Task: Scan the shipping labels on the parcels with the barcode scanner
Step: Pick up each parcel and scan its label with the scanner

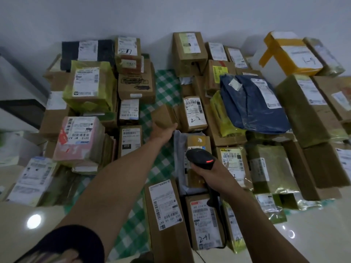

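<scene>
Lowest in the frame, a brown parcel marked "241" lies label-up on the glossy floor. Just beside it on the left is a longer brown parcel with its white shipping label facing up. A green checked cloth shows between the parcels.

Just above them, right of centre, the right hand holds the black barcode scanner, fingers curled round its handle. A red light glows on the scanner's head, which sits over a tan parcel with a white logo.

At the centre, the left hand, at the end of a stretched arm, grips the near edge of a small plain cardboard box. The thumb is on the box's right side, and the fingers are blurred. Just right of that box lies a parcel marked "2-3".

Farther up, a blue plastic mailer lies over boxes on the right. A yellow-taped parcel and a black parcel sit against the white wall.
</scene>
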The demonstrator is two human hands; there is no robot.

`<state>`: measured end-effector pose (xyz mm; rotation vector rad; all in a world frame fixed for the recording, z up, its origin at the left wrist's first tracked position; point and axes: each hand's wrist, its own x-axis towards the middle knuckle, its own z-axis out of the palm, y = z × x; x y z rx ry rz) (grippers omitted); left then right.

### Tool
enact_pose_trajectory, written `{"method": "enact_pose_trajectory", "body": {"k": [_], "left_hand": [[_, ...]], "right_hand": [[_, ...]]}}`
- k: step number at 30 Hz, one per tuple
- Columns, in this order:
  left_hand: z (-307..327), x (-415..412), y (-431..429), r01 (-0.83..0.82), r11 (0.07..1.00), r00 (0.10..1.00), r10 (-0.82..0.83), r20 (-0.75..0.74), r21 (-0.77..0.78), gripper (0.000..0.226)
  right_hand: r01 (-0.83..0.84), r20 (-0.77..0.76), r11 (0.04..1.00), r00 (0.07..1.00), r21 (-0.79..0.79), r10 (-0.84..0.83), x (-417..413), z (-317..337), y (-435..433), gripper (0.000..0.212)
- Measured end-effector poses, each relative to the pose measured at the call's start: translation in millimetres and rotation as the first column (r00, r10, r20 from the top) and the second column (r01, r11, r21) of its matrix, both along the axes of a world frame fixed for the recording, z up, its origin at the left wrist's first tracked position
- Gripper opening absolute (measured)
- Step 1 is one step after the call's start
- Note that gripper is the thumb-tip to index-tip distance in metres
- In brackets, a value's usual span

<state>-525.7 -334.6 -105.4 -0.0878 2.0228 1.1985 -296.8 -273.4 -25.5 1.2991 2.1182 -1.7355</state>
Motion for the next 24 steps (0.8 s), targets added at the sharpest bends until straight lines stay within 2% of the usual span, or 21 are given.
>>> {"method": "enact_pose_trajectory", "body": {"k": [4,9,12,16,19,22,24], "left_hand": [[-17.2,-6.9,2.7,-0.101,0.995,0.989,0.098,0.107,0.024,0.112],[-7.4,-5.5,-11.9,-0.258,0.964,0.966,0.255,0.044,0.069,0.096],[11.4,5.7,-36.7,-0.263,0.944,0.961,0.275,-0.032,0.198,0.096],[43.2,37.4,-76.6,-0.234,0.894,0.958,0.279,-0.066,0.381,0.076],[59.6,63.5,-102.3,-0.280,0.847,0.958,0.280,0.069,0.452,0.051],[81.3,96.7,-122.5,-0.360,0.787,0.930,0.261,0.257,0.501,0.037],[92.6,120.0,-132.1,-0.380,0.773,0.915,0.233,0.330,0.508,0.029]], "right_hand": [[0.022,0.005,0.999,1.000,-0.040,-0.022,0.5,-7.8,2.5,0.020],[0.027,0.002,0.998,1.000,-0.060,-0.027,1.5,-7.6,3.4,0.023],[0.037,0.018,0.998,0.999,-0.051,-0.036,0.4,-5.2,2.7,0.024],[0.002,-0.014,0.999,1.000,-0.037,-0.003,3.0,5.3,-2.6,0.019],[-0.033,-0.048,0.999,0.998,-0.001,0.033,12.1,23.9,-9.2,0.017],[0.014,-0.140,1.000,0.990,-0.023,-0.017,25.3,39.7,-16.5,0.018],[0.059,-0.215,0.997,0.974,-0.041,-0.066,34.3,48.2,-22.4,0.025]]}}
